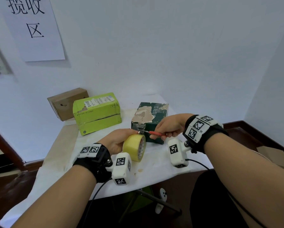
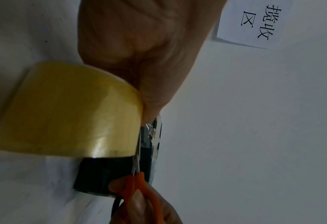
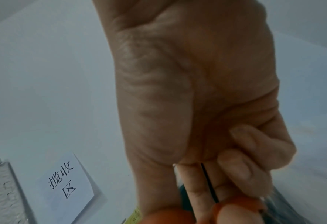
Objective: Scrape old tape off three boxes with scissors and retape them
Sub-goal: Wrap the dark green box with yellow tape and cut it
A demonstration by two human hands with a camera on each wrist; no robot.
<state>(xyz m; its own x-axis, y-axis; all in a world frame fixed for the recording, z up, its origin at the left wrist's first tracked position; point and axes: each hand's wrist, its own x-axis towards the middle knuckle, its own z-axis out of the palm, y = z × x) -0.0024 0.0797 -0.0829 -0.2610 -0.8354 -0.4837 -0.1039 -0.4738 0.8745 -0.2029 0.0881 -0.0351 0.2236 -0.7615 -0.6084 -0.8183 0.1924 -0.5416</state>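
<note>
Scissors in the gripping right hand meet tape drawn from the yellow roll, gripped by the left hand, before the dark green box; cut close, keeping the strip taut.

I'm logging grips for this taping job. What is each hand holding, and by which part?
Left hand holds the yellow tape roll by its outer rim. Right hand holds the scissors by their orange handles.

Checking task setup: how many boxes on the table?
3. Brown box at the back left, green box just right of it, dark green box nearest the hands. None seems hidden.
</note>
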